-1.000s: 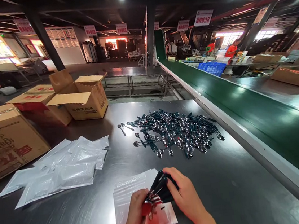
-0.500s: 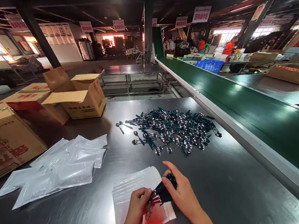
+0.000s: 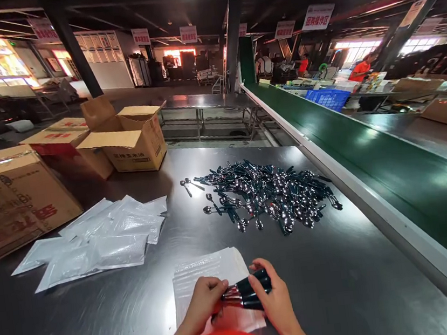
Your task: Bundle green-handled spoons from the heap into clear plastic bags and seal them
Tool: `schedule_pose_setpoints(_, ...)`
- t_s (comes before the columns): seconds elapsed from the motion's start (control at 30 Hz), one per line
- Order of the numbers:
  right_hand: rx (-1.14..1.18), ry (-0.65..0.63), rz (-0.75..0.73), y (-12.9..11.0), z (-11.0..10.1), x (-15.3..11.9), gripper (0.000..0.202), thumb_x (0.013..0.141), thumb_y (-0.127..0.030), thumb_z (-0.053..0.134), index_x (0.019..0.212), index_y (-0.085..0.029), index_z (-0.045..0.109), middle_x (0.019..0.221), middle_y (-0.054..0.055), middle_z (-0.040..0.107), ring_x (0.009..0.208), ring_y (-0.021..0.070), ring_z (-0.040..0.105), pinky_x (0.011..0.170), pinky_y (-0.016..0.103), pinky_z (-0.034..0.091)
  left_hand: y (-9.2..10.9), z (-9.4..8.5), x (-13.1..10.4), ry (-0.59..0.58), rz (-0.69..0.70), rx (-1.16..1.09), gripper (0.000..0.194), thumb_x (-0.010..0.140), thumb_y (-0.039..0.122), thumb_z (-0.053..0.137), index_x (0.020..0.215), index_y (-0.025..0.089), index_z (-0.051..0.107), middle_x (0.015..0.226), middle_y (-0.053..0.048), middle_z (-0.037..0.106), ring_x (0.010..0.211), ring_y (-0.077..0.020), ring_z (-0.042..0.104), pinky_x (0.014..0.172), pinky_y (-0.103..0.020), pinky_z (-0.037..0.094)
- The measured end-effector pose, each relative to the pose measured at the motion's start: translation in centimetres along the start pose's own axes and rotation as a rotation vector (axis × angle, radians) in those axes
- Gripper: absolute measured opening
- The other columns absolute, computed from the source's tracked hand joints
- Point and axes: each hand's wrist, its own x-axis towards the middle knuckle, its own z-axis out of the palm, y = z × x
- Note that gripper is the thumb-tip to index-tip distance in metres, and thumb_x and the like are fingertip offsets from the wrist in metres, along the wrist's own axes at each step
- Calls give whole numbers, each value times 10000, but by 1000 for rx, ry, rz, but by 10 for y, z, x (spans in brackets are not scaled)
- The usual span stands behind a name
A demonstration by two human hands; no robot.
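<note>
A bundle of dark-handled spoons (image 3: 250,290) lies across both hands, above a stack of white bubble envelopes (image 3: 203,265). My left hand (image 3: 207,299) grips the metal end of the bundle, where the spoon bowls are mostly hidden. Around the dark handles, the fingers and thumb of my right hand (image 3: 272,292) are closed. Beyond the hands, a large loose pile of spoons (image 3: 269,189) with dark handles spreads over the metal table (image 3: 123,315). Several white padded envelopes (image 3: 106,239) overlap on the left side of the table.
Cardboard boxes stand at the left, one taped (image 3: 16,204) and one with open flaps (image 3: 139,145). A green conveyor belt (image 3: 350,141) runs along the right side. Behind it are a blue basket (image 3: 327,99) and a person in orange (image 3: 360,69).
The bundle has turned closer to level, and my right hand has closed further around the handles. The whole view has shifted, so the table items appear slightly to the right.
</note>
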Motion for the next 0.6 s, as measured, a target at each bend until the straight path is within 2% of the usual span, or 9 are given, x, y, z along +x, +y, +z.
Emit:
schedule_pose_setpoints(0.07, 57, 4, 67, -1, 2, -3, 361, 792, -497, 581, 967, -184, 619, 833, 48, 696, 768, 207, 655, 716, 290, 523, 4, -3, 1, -28, -16, 32, 559, 601, 718, 622, 499, 178, 523, 310, 35, 456, 250, -88, 356, 265, -207, 230)
schedule_pose_setpoints(0.17, 99, -23, 185, -5, 2, -4, 312, 755, -507, 598, 772, -196, 600, 651, -7, 598, 596, 168, 580, 546, 250, 495, 6, -3, 2, -68, -64, 74, 537, 609, 710, 604, 515, 191, 503, 321, 40, 454, 264, -99, 384, 280, -205, 229)
schedule_pose_setpoints(0.27, 142, -34, 320, 1, 1, -4, 353, 734, -547, 594, 739, -195, 580, 586, -35, 516, 502, 137, 510, 418, 224, 424, 1, 2, 6, -87, -104, 114, 523, 622, 701, 590, 519, 201, 477, 340, 45, 449, 278, -102, 397, 303, -204, 221)
schedule_pose_setpoints(0.37, 217, -15, 479, 17, -1, -7, 408, 685, -575, 634, 814, -190, 602, 575, -44, 518, 455, 126, 498, 353, 208, 369, -9, 10, 12, -92, -99, 174, 538, 628, 700, 588, 490, 196, 458, 368, 52, 427, 315, -85, 389, 344, -200, 229)
schedule_pose_setpoints(0.43, 253, 11, 570, 31, -4, -11, 418, 645, -568, 668, 818, -194, 603, 572, -46, 530, 438, 128, 502, 327, 206, 348, -17, 16, 17, -118, -92, 215, 574, 670, 730, 518, 514, 178, 505, 411, 33, 462, 357, -96, 429, 379, -207, 277)
schedule_pose_setpoints(0.53, 250, 73, 656, 50, -16, -17, 405, 618, -577, 670, 748, -205, 576, 538, -55, 507, 425, 140, 498, 295, 213, 328, -31, 21, 28, -171, -69, 308, 697, 796, 734, 280, 728, 139, 638, 577, -44, 608, 459, -154, 551, 448, -254, 382)
schedule_pose_setpoints(0.6, 227, 150, 702, 64, -32, -23, 408, 600, -581, 670, 727, -209, 563, 535, -53, 507, 446, 148, 506, 298, 219, 344, -41, 22, 37, -178, 5, 421, 644, 854, 655, 268, 824, 141, 656, 725, -90, 664, 603, -196, 616, 541, -293, 433)
